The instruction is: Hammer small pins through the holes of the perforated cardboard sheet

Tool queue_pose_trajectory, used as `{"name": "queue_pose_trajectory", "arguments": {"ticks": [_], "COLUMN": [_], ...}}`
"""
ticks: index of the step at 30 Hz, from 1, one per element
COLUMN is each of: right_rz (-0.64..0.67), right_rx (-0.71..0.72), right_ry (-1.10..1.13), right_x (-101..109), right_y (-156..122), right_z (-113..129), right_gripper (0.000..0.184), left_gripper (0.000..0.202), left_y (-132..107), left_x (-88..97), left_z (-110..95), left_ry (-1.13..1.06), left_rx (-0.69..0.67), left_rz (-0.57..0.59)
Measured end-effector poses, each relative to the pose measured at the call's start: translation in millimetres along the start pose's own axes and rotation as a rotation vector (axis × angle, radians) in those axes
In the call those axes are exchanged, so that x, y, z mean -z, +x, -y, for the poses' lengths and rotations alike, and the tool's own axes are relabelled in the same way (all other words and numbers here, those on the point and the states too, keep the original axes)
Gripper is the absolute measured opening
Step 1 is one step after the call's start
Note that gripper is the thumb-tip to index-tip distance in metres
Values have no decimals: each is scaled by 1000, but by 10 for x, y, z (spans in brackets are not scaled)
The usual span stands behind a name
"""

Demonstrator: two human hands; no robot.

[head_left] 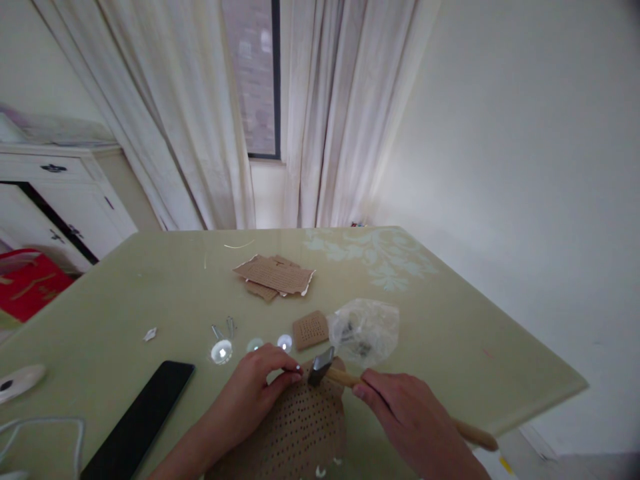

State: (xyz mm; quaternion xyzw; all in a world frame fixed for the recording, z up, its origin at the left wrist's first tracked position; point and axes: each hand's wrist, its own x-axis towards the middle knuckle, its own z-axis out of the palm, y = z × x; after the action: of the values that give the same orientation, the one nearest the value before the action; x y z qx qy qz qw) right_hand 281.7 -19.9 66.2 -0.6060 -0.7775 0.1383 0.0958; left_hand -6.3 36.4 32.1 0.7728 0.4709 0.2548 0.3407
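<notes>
My right hand [400, 400] is wrapped round the wooden handle of a hammer [321, 365]. Its dark metal head hangs just above a brown sheet [313, 417] punched with rows of small holes. On the left, my left hand [263, 383] pinches a small item with a bright metal tip over the sheet's far edge; the fingers hide most of it, so its kind is unclear. The hammer head is close to those fingertips, on their right. Beyond the sheet lies a smaller perforated brown piece [311, 329], beside a clear plastic bag [367, 327] with dark bits inside.
Torn brown perforated pieces [275, 275] are stacked farther back on the table [450, 327]. Thin metal pieces [230, 327] lie left of centre. A black flat device [143, 417], a white cable [45, 420] and a white object [23, 382] occupy the left side.
</notes>
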Motion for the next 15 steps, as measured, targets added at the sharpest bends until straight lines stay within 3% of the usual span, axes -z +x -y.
{"name": "queue_pose_trajectory", "arguments": {"ticks": [7, 15], "right_rz": [-43, -2], "right_rx": [64, 79], "right_ry": [8, -33], "right_x": [282, 278], "right_y": [138, 151], "right_z": [233, 276], "right_gripper": [40, 40], "left_gripper": [21, 23], "left_y": [8, 20], "left_x": [-15, -20], "left_z": [-8, -43], "left_ry": [15, 39], "left_rx": [-27, -15], "left_rz": [39, 69]}}
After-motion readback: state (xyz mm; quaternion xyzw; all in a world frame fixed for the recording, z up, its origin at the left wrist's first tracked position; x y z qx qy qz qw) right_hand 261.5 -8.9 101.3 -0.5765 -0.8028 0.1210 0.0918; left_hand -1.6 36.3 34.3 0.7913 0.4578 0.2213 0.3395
